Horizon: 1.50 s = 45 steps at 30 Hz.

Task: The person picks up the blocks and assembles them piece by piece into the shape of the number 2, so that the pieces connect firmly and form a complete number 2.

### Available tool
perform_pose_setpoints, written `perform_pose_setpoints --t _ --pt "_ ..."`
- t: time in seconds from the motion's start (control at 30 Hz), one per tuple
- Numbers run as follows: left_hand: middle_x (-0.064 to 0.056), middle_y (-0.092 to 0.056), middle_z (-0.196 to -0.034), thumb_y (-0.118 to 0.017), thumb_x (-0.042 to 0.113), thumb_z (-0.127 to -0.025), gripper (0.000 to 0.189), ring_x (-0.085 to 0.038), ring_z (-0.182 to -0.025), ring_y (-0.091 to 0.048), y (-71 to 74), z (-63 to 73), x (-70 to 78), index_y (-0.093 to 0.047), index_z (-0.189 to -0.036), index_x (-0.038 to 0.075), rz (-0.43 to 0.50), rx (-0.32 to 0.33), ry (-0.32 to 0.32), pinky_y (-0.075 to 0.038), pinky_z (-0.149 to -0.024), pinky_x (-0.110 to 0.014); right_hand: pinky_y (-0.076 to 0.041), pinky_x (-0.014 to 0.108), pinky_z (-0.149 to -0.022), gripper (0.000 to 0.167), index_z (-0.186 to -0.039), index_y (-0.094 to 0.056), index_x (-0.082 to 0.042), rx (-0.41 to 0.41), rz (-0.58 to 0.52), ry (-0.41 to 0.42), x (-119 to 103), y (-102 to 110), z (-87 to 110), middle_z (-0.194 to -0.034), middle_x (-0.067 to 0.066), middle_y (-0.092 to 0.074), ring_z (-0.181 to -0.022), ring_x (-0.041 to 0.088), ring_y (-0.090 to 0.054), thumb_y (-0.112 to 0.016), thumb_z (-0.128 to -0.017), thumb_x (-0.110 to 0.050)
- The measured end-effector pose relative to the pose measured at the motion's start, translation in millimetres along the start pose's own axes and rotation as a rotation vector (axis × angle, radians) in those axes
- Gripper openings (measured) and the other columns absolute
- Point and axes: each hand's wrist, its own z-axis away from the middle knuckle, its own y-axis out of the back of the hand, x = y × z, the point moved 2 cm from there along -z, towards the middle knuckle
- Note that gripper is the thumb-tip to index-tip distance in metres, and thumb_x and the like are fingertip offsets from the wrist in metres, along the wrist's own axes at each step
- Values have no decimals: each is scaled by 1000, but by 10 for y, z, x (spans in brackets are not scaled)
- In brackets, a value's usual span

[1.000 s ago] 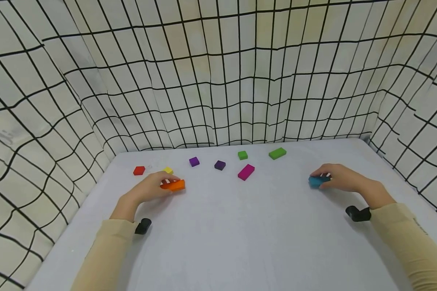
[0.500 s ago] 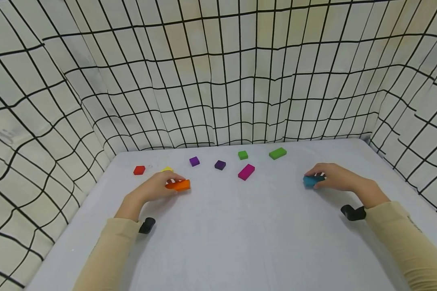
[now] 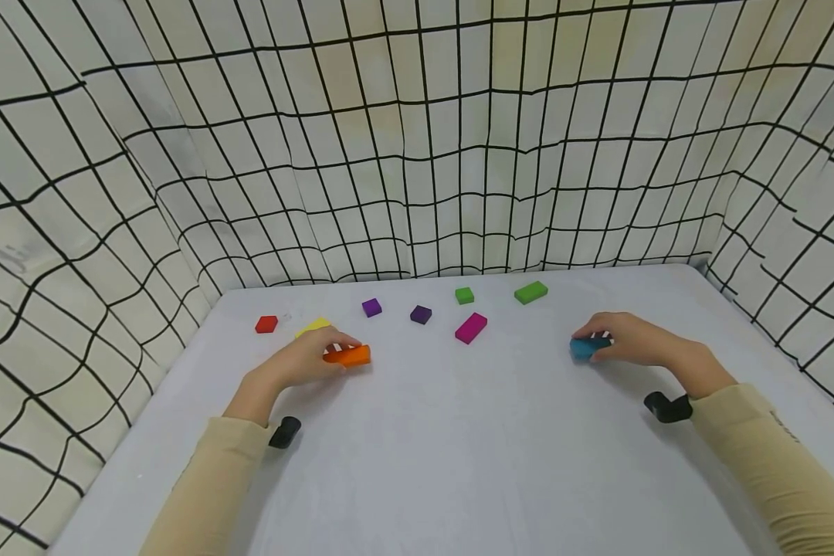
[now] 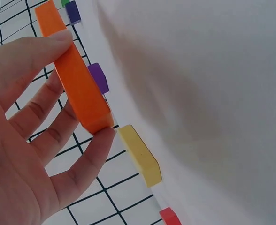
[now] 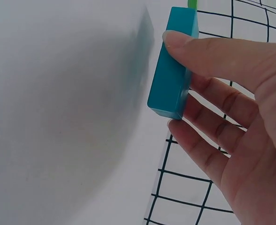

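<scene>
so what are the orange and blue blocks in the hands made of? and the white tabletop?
Orange block: probably painted wood or plastic, smooth with low sheen; even colour, no visible grain.
Blue block: likely the same; crisp edges, flat uniform faces.
White tabletop: looks mostly matte, with soft, blurred shadows; cloth, sheet or board, can't tell.

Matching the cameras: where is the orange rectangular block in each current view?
Head: left of centre, below mid-height; the orange rectangular block is held in the left hand.
Left wrist: upper left, the block slanting down and rightward from the top edge.
Right wrist: not in it; the held block there is the blue rectangular block.
Shared landmark: black grid lines on the white backdrop, in all three views.
</scene>
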Motion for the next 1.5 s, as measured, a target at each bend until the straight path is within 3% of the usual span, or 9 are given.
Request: perform_pose_setpoints --t 0.5,0.73,1.5 --pt "-9 -64 -120 -72 3 -93 38 -29 -112 -59 -51 -30 208 -69 -130 9 -20 -22 -44 -51 -100 -49 -52 52 -96 39 -125 -71 0 -37 14 53 -108 -78 -64 -119 9 -68 -109 30 -62 -81 -88 -9" --pt "-8 -65 -118 -73 3 -93 38 -29 -111 -59 -65 -46 289 -69 -130 10 -44 -34 -34 -51 -100 -48 -53 50 -93 39 -124 -71 0 -56 12 71 -179 -92 -82 -117 7 -68 -105 27 -62 -81 -88 -10" --pt "-4 -66 -119 -75 6 -93 37 -24 -109 -60 -214 -50 514 -71 -128 13 -91 -59 -71 -51 -100 -45 -55 42 -91 40 -122 -73 -2 -57 54 119 -388 -228 -127 -110 -1 -68 -100 20 -63 -84 -85 -10"
